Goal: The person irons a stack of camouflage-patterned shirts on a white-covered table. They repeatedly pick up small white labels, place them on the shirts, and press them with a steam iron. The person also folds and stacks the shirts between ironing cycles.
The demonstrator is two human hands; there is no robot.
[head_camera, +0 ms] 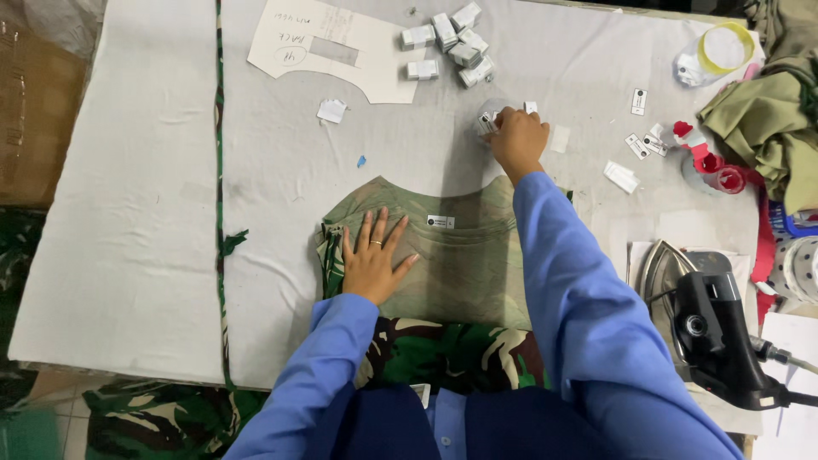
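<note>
An olive green garment [464, 264] with a camouflage lining lies flat on the grey padded table [281, 170], a small label [440, 221] at its neckline. My left hand [371, 257] rests flat on its left shoulder, fingers spread. My right hand [516, 136] reaches past the collar and pinches small white labels [487, 122] lying on the table.
Bundles of white labels [449, 44] and a paper pattern piece [336, 47] lie at the far edge. Loose tags [641, 143], a red object [711, 166], a yellow-rimmed tape roll [724, 47] and olive cloth [767, 119] sit at right. An iron [703, 319] stands near right.
</note>
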